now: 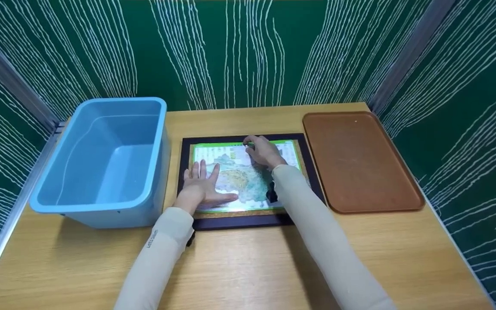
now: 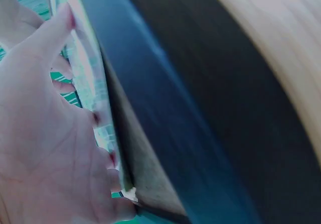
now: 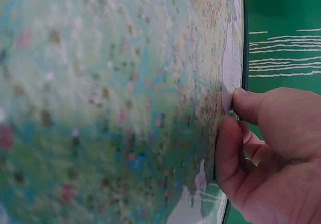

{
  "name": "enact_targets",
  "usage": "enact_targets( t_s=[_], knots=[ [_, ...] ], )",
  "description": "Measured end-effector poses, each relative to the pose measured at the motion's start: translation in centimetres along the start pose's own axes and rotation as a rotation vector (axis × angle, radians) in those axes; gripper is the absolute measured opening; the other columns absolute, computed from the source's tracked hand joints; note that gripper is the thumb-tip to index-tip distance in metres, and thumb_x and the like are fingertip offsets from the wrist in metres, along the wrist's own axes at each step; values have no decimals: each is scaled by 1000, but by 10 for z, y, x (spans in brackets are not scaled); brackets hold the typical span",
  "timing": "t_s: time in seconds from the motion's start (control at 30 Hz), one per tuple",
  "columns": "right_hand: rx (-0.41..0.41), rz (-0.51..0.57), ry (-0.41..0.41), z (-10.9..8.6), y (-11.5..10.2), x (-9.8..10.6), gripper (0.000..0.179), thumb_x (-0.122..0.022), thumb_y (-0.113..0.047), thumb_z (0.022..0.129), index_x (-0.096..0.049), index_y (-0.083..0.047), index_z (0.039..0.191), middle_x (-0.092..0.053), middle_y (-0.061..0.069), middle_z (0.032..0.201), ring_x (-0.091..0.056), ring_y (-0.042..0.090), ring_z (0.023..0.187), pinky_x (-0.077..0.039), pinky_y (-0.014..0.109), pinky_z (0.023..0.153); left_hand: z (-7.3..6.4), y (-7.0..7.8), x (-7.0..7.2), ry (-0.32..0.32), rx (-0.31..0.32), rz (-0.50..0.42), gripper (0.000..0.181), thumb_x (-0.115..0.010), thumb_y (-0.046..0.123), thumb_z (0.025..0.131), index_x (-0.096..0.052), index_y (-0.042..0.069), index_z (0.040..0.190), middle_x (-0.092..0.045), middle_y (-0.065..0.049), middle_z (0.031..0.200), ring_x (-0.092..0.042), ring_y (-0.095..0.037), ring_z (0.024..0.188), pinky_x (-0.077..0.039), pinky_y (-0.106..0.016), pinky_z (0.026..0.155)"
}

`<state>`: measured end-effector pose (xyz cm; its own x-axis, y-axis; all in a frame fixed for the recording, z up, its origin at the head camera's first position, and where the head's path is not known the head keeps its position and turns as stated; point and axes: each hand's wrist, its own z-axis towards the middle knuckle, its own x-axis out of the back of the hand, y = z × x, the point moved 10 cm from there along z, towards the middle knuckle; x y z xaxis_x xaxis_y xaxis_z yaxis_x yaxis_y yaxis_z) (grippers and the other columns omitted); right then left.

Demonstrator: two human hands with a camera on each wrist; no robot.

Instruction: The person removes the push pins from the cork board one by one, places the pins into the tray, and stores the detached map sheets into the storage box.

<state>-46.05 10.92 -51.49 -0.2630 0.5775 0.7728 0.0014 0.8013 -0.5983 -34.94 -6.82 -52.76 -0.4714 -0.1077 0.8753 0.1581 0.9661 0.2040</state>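
Observation:
A colourful printed map [image 1: 241, 178] with a bright green edge lies on a cork board [image 1: 248, 213] that has a dark frame [image 1: 239, 222]. With fingers spread, my left hand [image 1: 199, 188] rests on the map's lower left part; the left wrist view shows its palm [image 2: 55, 148] beside the frame. Near the top edge of the map, my right hand [image 1: 264, 152] has thumb and fingers curled together. It seems to pinch a small dark thing [image 1: 248, 145], mostly hidden by the fingers. In the right wrist view, those fingers [image 3: 228, 143] are at the map's edge.
A deep blue plastic bin [image 1: 157, 172] stands left of the board. Close to the frame's right side lies a brown tray [image 1: 362, 163]. Both are on a wooden table [image 1: 239, 267], with green, white-streaked panels [image 1: 162, 64] around its back and sides.

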Motion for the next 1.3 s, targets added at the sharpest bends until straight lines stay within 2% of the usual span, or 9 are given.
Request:
enact_targets(
  t_s=[0.17, 0.4, 0.53, 0.73, 0.83, 1.3],
  knots=[
    [-3, 21, 3, 0, 0, -1, 29, -52, -28, 108, -57, -26, 136, -51, 4, 126, -54, 25, 106, -49, 44, 92, -2, 3, 5, 15, -36, -82, 117, -54, 84, 82, -4, 18, 165, 15, -26, 165, 16, -44, 151, -6, -63, 120],
    [-6, 34, -6, -1, 2, 0, 29, -52, -27, 108, -57, -25, 136, -51, 5, 128, -54, 25, 106, -49, 41, 87, 0, 5, 7, 24, -78, -127, 113, -59, 78, 84, -8, 16, 165, 13, -27, 165, 15, -45, 150, -6, -63, 120],
    [11, 30, -17, -1, 1, 0, 28, -51, -25, 108, -57, -24, 136, -50, 6, 125, -58, 25, 97, -52, 38, 79, 0, 5, 9, 18, -100, -147, 109, -61, 73, 87, -10, 14, 164, 12, -29, 164, 15, -46, 150, -6, -63, 120],
    [33, 18, -4, -2, -1, 3, 28, -51, -24, 108, -57, -24, 136, -50, 6, 123, -52, 25, 99, -48, 39, 80, 2, 3, 12, 22, -123, -160, 86, -50, 57, 101, -11, 15, 164, 11, -28, 164, 15, -45, 150, -1, -60, 120],
    [19, 31, -6, -3, 0, 3, 28, -51, -25, 108, -57, -25, 136, -50, 5, 123, -53, 26, 100, -48, 41, 80, 2, 2, 12, 25, -120, -171, 79, -46, 53, 104, -12, 15, 164, 11, -26, 165, 17, -43, 151, 1, -58, 121],
    [-14, 52, -10, 2, 5, -2, 27, -52, -25, 108, -58, -27, 134, -49, 4, 123, -54, 25, 103, -48, 39, 83, -1, 2, 4, 18, -80, -109, 79, -37, 56, 104, -4, 16, 164, 15, -26, 165, 19, -42, 151, 7, -54, 121]
  ],
)
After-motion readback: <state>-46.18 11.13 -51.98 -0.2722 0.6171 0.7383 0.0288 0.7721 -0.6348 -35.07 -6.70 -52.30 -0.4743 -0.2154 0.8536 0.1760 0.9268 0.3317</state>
